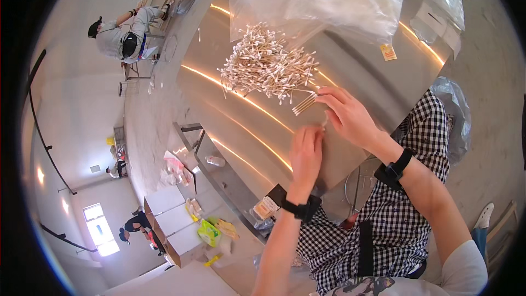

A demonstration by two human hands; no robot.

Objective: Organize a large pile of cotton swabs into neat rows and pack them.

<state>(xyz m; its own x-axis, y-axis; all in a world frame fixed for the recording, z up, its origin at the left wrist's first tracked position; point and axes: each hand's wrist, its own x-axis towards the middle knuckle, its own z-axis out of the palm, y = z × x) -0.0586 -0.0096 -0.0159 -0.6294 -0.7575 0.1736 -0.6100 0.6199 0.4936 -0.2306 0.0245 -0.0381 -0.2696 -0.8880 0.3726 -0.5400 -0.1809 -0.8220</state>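
A loose heap of cotton swabs (267,66) with wooden sticks lay on the shiny steel tabletop (361,71), and everything else is placed from that heap. Just below its near edge, your right hand (350,116) held a small bundle of swabs (304,104), the fingers clamped on their sticks so the white tips fanned out toward the heap. Your left hand (306,156) sat a little nearer you than the heap and close beside your right hand, fingers drawn together around the end of something thin; what they pinched was too blurred to tell. Both wrists wore black bands, and your checked apron showed below them.

Beyond the heap, touching its far side, lay crumpled clear plastic bags (329,3). To the right of the heap, past the bags, a small yellow tag (388,51) rested on the tabletop. Well to the left of the heap, away from the tabletop, a person in grey (125,35) sat bent over on the floor. Far below and left of the heap, another person (137,225) crouched near white boxes (170,214) and a green packet (209,233).
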